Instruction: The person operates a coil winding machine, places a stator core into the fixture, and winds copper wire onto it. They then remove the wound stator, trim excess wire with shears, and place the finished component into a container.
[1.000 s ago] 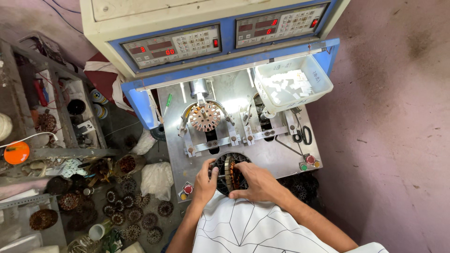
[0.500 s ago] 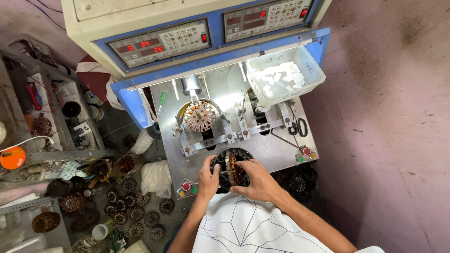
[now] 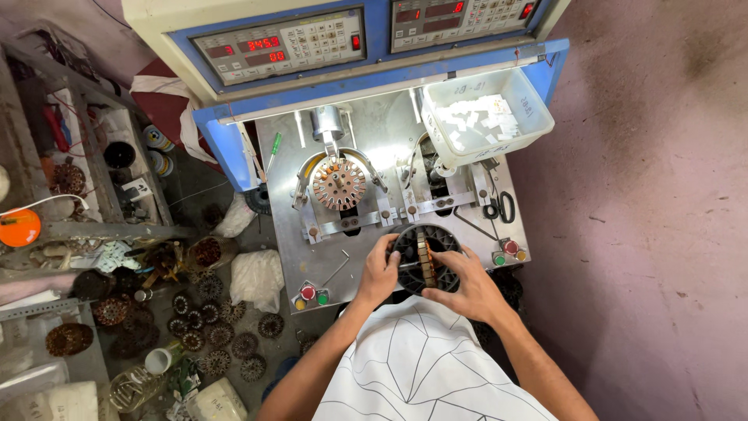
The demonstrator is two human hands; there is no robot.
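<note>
Two hands grip one round black stator [image 3: 425, 259] at the near edge of the metal surface [image 3: 366, 257] of a winding machine. The left hand [image 3: 379, 273] curls its fingers over the stator's left rim, and the right hand [image 3: 467, 287] wraps around the right and lower rim, thumb across the front; both are closed on the part, which lies between them. A band of copper-coloured winding runs down the middle of the stator, seen between the two hands.

Just beyond the left hand, a second toothed stator with copper-coloured poles [image 3: 339, 184] sits upright in the machine's fixture. Beyond the right hand, a white plastic bin [image 3: 485, 117] holds small white paper pieces. Black-handled scissors [image 3: 500, 209] lie on the surface to the far right of the right hand, and red, green and yellow push buttons [image 3: 508, 251] sit just beside that hand. Another red and green button pair [image 3: 310, 295] stands to the left of the left hand, near a bent metal key [image 3: 336, 269]. Farther off, above everything, the blue and cream control panel [image 3: 280, 48] shows red lit digits.

Left of the left hand and lower down, the floor [image 3: 226, 335] carries many wound stators, a white bag [image 3: 255, 277] and an orange round thing [image 3: 19, 228] on a shelf.
</note>
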